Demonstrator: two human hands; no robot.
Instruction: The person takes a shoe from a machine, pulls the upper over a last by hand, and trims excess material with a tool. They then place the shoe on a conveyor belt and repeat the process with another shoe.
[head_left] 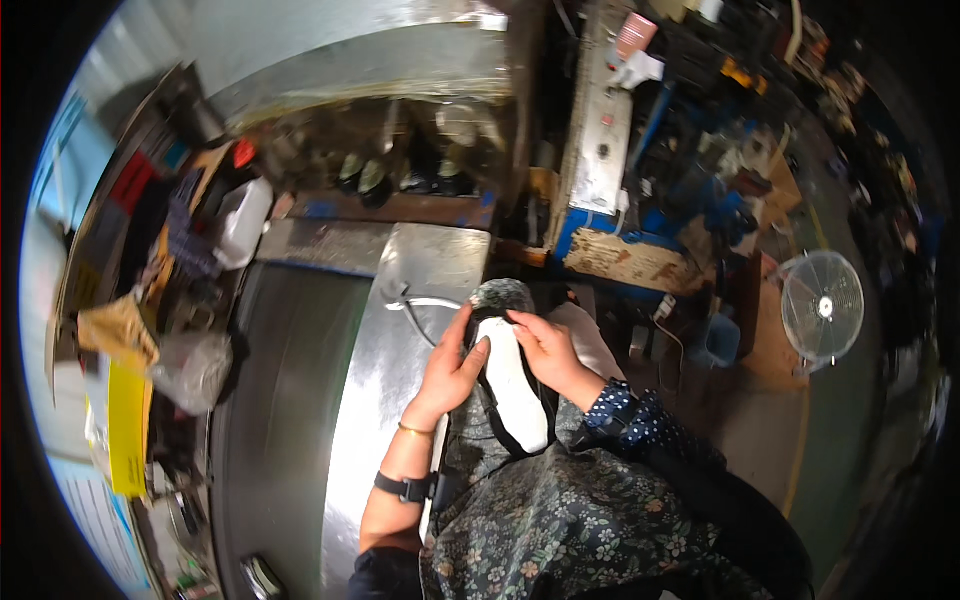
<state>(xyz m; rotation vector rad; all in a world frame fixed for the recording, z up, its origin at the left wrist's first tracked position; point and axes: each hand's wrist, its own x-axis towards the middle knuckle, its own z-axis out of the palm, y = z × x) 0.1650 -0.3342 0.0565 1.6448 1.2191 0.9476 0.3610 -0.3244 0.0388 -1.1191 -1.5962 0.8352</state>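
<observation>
A shoe (513, 385) lies over my lap, its long white underside turned up and black material edging it. Against its left side rests my left hand (451, 369), closed on the edge with the thumb lying along the white surface. My right hand (552, 352) grips the other side near the far end, fingers curled at the dark rim. Just beyond both hands shows a speckled grey rounded piece (502, 295); whether it belongs to the shoe, I cannot tell. A flowered apron (560, 510) covers my lap beneath the shoe.
To my left runs a dark conveyor belt (285, 400) beside a shiny metal ledge (375, 400); a shoe (262, 578) sits on the belt's near end. Several shoes (373, 183) stand on a far shelf. A white bin (243, 223) is at left, a round fan (822, 306) at right.
</observation>
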